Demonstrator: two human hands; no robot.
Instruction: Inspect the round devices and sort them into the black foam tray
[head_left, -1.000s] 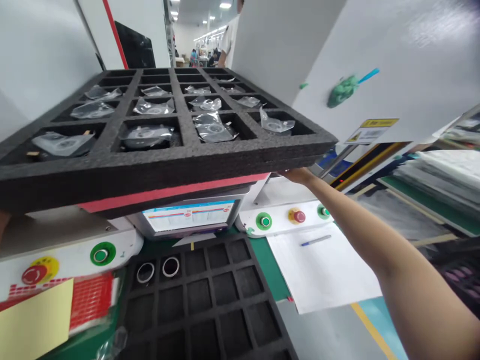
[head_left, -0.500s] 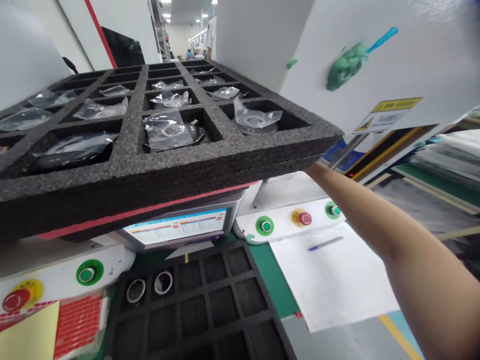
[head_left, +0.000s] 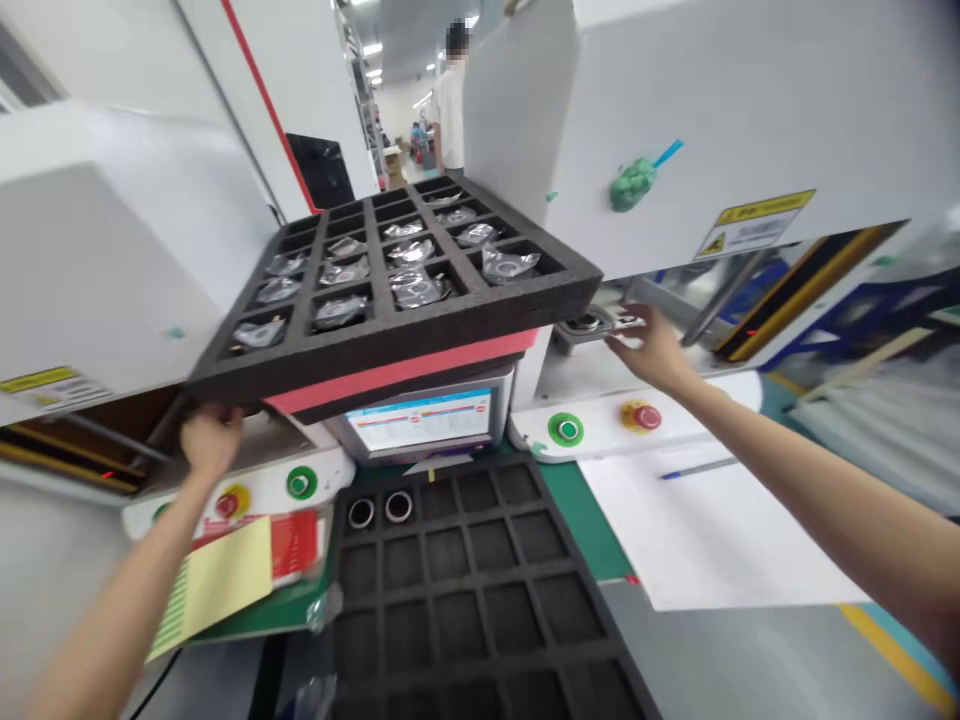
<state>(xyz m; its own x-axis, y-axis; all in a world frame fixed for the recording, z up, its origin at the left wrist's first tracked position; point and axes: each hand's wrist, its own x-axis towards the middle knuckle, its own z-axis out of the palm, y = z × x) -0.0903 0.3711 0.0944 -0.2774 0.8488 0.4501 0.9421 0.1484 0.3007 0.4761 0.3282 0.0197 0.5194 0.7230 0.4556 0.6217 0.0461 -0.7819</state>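
My right hand (head_left: 654,352) reaches into the right machine, thumb and fingers apart, at the right end of a grey fixture (head_left: 581,330) with a round dark part in it. Whether it touches the fixture is unclear. My left hand (head_left: 212,440) is at the left machine, just below the near left corner of a raised black foam tray (head_left: 405,335). Its fingers look curled and are partly in shadow; what they hold, if anything, is hidden. Bagged round parts (head_left: 418,288) sit in many of the raised tray's compartments.
A lower foam tray (head_left: 551,570) has two round, light-rimmed parts (head_left: 399,507) in its back row. Around are a screen (head_left: 424,420), green buttons (head_left: 568,430), red stop buttons (head_left: 645,417), paper (head_left: 720,540) with a pen (head_left: 697,469), and a yellow sheet (head_left: 229,570). A person (head_left: 451,115) stands far off.
The view has pulled back and shifted, so the raised tray looks smaller. My left hand has come into view, and my right hand, hidden behind the tray before, now shows at the fixture.
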